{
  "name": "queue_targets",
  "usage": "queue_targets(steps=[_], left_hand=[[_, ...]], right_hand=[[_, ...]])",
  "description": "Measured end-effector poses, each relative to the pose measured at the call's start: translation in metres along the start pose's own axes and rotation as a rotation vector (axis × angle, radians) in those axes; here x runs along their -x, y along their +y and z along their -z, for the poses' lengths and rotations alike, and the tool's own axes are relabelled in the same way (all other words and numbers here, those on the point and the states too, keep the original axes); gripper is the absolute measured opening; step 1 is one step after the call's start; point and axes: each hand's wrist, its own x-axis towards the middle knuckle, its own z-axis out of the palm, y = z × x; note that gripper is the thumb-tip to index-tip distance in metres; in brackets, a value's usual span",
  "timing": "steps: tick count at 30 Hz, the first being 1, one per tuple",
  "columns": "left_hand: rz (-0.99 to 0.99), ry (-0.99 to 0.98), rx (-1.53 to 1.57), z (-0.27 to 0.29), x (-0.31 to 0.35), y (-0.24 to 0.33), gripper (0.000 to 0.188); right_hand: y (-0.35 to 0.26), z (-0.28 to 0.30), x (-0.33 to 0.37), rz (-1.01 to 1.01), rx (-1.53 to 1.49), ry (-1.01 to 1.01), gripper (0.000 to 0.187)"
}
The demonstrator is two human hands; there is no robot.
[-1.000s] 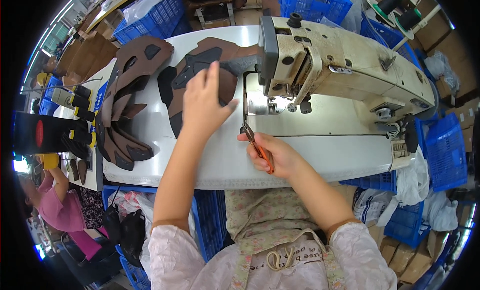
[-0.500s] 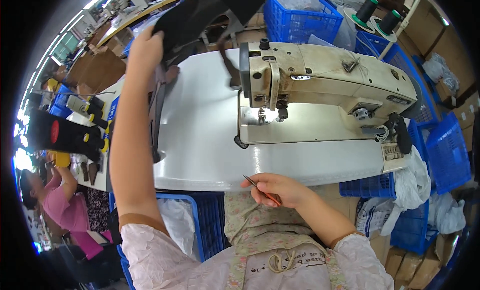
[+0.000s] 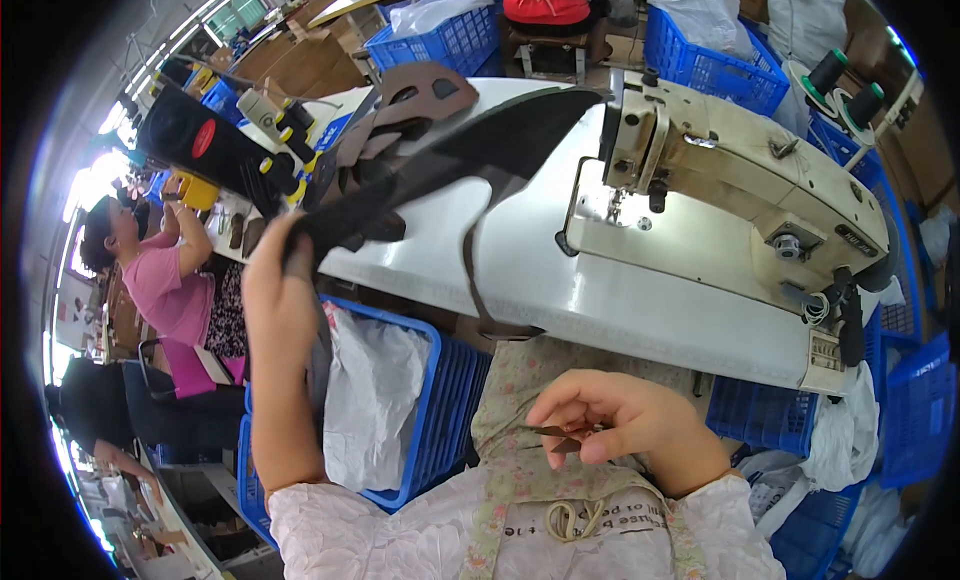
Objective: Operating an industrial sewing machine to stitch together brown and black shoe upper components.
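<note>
My left hand (image 3: 280,280) is closed on one end of a black and dark brown shoe-upper piece (image 3: 430,170). The piece stretches right over the sewing table towards the machine head. From it a narrow strip curves down to the table's near edge. Low in front of my apron, my right hand (image 3: 620,420) is curled around thread snips (image 3: 548,432); their dark blades poke out to the left and their handle is hidden by the fingers. A pale sewing machine (image 3: 740,170) stands on the white table (image 3: 520,290), its needle area lit.
More brown cut pieces (image 3: 420,90) lie at the table's far left. Left of my legs is a blue crate (image 3: 430,380) with a white bag inside. Black thread cones (image 3: 828,70) stand behind the machine. A person in pink (image 3: 160,280) sits at the left, another in red (image 3: 545,2) beyond.
My left hand has come down and nearer, drawing the dark piece low across the table. My right hand has dropped slightly closer to my body, still holding the snips. The view has shifted left.
</note>
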Motion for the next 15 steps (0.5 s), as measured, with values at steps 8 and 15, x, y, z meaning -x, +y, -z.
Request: queue_targets(steps=[8,15], left_hand=[[-0.133,-0.100,-0.065,-0.031,0.100,-0.020,0.025],[-0.212,-0.107,-0.044,-0.046,0.112,-0.025,0.029]], right_hand=[[0.032,-0.001,-0.020,0.253,0.719,0.474,0.041],[0.048,0.001,-0.017,0.241,1.063,0.606,0.039]])
